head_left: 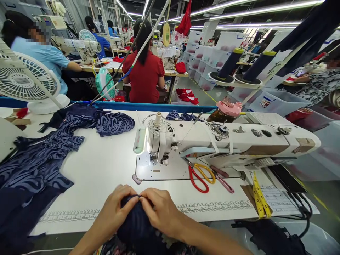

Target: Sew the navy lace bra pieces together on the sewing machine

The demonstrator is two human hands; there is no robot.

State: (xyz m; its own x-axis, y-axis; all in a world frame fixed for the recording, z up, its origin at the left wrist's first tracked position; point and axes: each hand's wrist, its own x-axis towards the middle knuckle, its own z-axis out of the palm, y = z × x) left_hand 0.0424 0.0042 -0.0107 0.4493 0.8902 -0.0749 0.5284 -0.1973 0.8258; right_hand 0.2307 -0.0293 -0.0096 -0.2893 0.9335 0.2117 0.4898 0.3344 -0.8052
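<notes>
Both my hands meet at the table's front edge, pinching the upper edge of a dark navy fabric piece (138, 226). My left hand (118, 205) grips it with thumb and forefinger from the left. Close beside it, my right hand (160, 209) pinches the same edge, fingertips nearly touching the other hand's. The cloth hangs down over my lap, its lower part running out of view. Beyond the hands stands a white sewing machine (196, 138), its needle area just above the metal bed plate (164, 173).
Scissors with red and yellow handles (198, 180) lie on the machine bed's front edge. A yellow tape measure (260, 198) hangs at the right. Patterned navy fabric pieces (45, 156) spread over the table's left. Thread cones (231, 63) stand behind the machine. Several people sit at machines beyond.
</notes>
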